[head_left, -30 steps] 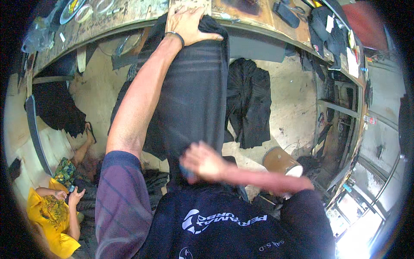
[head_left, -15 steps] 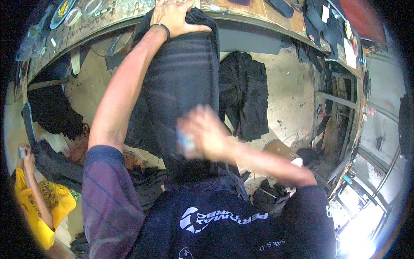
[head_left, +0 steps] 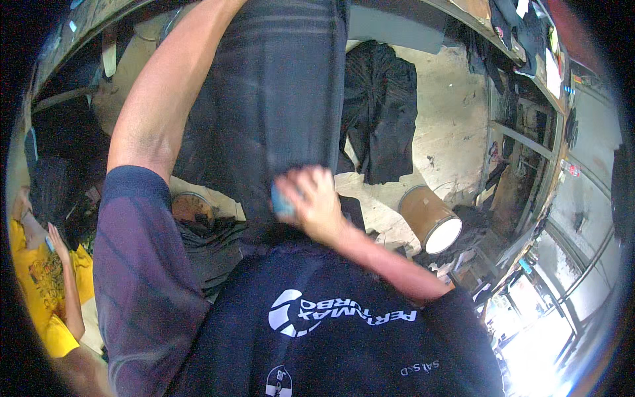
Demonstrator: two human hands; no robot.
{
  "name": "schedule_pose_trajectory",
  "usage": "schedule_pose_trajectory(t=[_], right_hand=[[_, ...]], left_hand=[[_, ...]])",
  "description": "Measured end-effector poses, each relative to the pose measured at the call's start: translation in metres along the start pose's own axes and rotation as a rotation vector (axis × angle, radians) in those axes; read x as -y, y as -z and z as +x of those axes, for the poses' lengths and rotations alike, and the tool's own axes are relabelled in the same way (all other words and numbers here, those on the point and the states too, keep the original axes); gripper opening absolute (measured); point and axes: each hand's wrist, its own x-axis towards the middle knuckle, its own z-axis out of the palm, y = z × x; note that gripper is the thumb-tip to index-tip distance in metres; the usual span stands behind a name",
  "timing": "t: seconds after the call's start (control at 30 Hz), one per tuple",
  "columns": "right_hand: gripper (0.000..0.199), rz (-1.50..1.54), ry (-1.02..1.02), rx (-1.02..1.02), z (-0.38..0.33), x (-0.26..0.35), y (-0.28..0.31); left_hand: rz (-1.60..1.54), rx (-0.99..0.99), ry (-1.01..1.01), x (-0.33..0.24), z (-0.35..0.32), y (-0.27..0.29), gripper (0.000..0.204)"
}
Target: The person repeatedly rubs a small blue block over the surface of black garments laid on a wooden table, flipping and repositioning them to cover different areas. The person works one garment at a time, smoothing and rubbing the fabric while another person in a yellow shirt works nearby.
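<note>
Black cloth (head_left: 278, 99), which looks like a trouser leg, stretches from the top edge down toward my body. My right hand (head_left: 316, 202) is closed round a light-blue block (head_left: 283, 200) and presses it on the near part of this cloth. The block's exact kind is hidden by my fingers and some blur. Along the cloth's left side my left forearm reaches up, and my left hand lies beyond the upper edge, out of view.
Black trousers (head_left: 380, 112) lie on the pale floor to the right, with a brown cylinder with a white end (head_left: 430, 221) below them. Dark cloth (head_left: 211, 245) is heaped at my left. Another person in a yellow shirt (head_left: 49, 278) sits far left. Shelving (head_left: 522, 142) stands at right.
The view has tipped nearer to my body, so the bench and my left hand have left it. My right hand still holds the blue block on the cloth and is less blurred.
</note>
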Motion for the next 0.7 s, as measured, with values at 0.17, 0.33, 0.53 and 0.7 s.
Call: schedule_pose_trajectory(t=[0.17, 0.33, 0.53, 0.7], right_hand=[[0.047, 0.144, 0.234, 0.279, 0.035, -0.016, 0.021], [0.06, -0.079, 0.168, -0.223, 0.252, -0.093, 0.084], [0.062, 0.061, 0.217, 0.346, 0.112, -0.029, 0.033], [0.062, -0.007, 0.161, 0.181, 0.178, -0.037, 0.054]], left_hand=[[0.055, 0.122, 0.012, 0.005, 0.003, -0.005, 0.12], [0.124, -0.077, -0.053, 0.018, 0.005, -0.012, 0.142], [0.134, -0.057, -0.046, 0.02, 0.0, -0.006, 0.138], [0.105, -0.11, -0.081, 0.025, -0.004, -0.002, 0.136]])
